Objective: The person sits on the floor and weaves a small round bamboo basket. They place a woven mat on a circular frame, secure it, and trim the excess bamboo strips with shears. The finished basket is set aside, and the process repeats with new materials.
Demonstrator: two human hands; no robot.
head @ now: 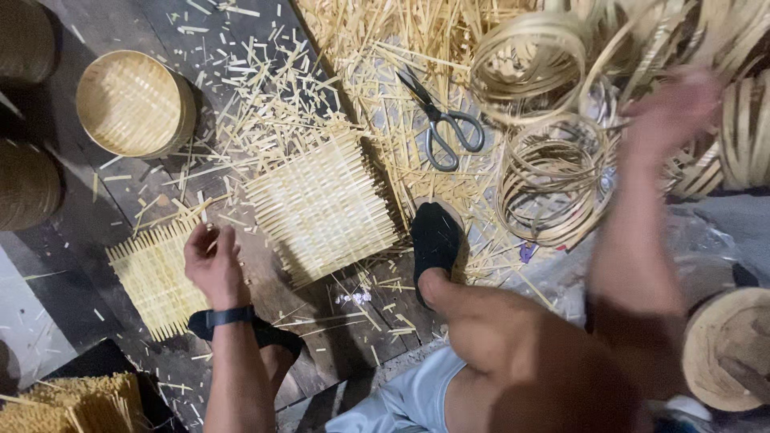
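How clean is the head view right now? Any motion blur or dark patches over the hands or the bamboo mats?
Head view: the right hand is smeared by motion blur above the bamboo rings; the left hand is sharp at the smaller woven mat. The larger mat and scissors are evenly lit and crisp. The left edge and bottom corners fall into deep shadow. No glare.
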